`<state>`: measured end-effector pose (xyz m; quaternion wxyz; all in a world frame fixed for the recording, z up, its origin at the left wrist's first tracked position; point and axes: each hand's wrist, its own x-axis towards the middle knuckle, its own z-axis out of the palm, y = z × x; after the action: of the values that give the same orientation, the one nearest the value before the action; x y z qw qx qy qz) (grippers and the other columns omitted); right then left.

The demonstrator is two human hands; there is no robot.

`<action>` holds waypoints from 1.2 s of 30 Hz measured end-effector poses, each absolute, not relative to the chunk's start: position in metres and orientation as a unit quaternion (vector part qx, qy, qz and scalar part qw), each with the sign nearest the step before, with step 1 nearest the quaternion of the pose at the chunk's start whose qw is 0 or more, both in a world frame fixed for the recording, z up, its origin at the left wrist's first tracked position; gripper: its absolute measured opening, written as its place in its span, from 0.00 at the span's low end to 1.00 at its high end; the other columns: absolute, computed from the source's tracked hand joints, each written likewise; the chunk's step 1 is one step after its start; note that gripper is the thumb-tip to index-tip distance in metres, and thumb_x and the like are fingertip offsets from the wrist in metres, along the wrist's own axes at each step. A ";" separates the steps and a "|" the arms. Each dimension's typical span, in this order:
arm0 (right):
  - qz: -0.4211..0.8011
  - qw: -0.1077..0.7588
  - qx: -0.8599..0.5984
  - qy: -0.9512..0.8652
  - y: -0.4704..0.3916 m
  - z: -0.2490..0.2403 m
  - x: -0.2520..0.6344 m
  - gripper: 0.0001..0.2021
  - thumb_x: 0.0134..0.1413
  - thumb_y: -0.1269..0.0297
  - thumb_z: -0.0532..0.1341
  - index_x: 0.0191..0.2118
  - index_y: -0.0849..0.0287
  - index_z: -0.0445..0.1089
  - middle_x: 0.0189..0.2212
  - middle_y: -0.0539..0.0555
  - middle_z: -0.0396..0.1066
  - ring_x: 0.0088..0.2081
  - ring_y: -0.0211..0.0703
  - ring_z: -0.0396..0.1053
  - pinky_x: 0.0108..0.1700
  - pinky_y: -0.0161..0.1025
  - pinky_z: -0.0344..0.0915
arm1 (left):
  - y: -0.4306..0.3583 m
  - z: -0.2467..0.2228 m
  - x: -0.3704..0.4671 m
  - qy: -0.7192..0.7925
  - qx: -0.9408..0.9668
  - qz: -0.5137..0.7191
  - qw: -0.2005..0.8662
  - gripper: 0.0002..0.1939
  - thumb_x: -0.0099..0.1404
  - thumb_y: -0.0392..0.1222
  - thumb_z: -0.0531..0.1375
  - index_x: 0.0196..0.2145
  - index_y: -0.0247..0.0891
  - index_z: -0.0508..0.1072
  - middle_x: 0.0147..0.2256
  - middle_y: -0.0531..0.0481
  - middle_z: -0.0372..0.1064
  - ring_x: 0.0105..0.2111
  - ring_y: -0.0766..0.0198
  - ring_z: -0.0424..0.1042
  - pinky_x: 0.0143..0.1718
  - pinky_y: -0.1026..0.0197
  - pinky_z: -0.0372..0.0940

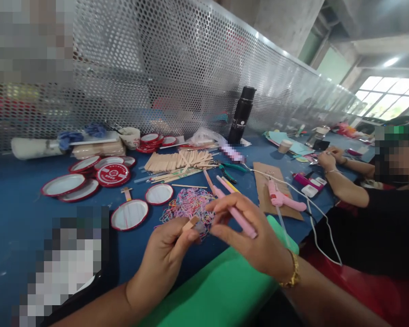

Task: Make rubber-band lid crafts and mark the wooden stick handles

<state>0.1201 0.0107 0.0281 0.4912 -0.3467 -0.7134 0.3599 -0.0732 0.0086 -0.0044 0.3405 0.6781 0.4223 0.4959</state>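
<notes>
My left hand [167,254] is closed, pinching a small flat piece of wooden stick [191,224] between thumb and fingers. Close by on the right, my right hand [259,238] holds a pink pen [241,220] lying across its palm, with its fingertips curved toward the wooden piece. Behind both hands lies a tangled heap of thin multicoloured bands [184,205]. A white jar lid with a red rim [129,214] rests left of the heap, and a smaller lid [159,194] sits just beyond it. Green cloth [218,286] spreads beneath my forearms.
Wooden sticks [177,161] lie behind the bands, near green-handled pliers [231,169]. A black bottle [241,116] stands against the perforated metal screen [177,59]. On cardboard [264,175] lies a pink glue gun [282,198]; a white cable trails rightward. A co-worker's arm [344,184] is at right.
</notes>
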 end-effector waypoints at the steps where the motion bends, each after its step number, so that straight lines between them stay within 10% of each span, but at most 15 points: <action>1: 0.346 0.486 -0.333 -0.730 0.010 0.027 0.113 0.10 0.57 0.68 0.69 0.44 0.53 0.71 0.43 0.51 0.76 0.39 0.38 0.74 0.43 0.39 0.73 | 0.009 -0.005 -0.074 0.422 0.675 0.492 0.354 0.21 0.69 0.49 0.57 0.20 0.39 0.69 0.19 0.55 0.63 0.21 0.66 0.59 0.25 0.65 0.56; 11: 0.193 0.493 -0.382 -0.757 0.059 0.033 0.118 0.06 0.58 0.71 0.64 0.38 0.54 0.67 0.34 0.49 0.70 0.35 0.40 0.69 0.41 0.39 0.68 | 0.015 -0.010 -0.070 0.435 0.542 0.556 0.455 0.17 0.71 0.57 0.55 0.38 0.41 0.71 0.26 0.55 0.62 0.24 0.66 0.59 0.24 0.65 0.56; 22: 0.058 0.336 -0.483 -0.807 0.141 0.009 0.107 0.07 0.53 0.75 0.63 0.34 0.55 0.67 0.34 0.52 0.74 0.38 0.45 0.70 0.43 0.41 0.64 | 0.022 -0.010 -0.067 0.442 0.544 0.550 0.454 0.14 0.73 0.51 0.53 0.32 0.42 0.63 0.24 0.58 0.62 0.22 0.67 0.60 0.23 0.65 0.57; 36: 0.214 0.635 -0.371 -0.643 0.049 0.008 0.082 0.17 0.73 0.58 0.50 0.45 0.54 0.76 0.35 0.53 0.74 0.37 0.42 0.72 0.42 0.43 0.69 | 0.019 0.006 -0.074 0.473 0.606 0.542 0.339 0.12 0.67 0.48 0.61 0.29 0.41 0.77 0.28 0.53 0.64 0.31 0.61 0.64 0.33 0.61 0.60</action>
<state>0.0818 0.0486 0.0076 0.6349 -0.3709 -0.6431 0.2138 -0.0742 0.0195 0.0056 0.3390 0.6059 0.4733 0.5421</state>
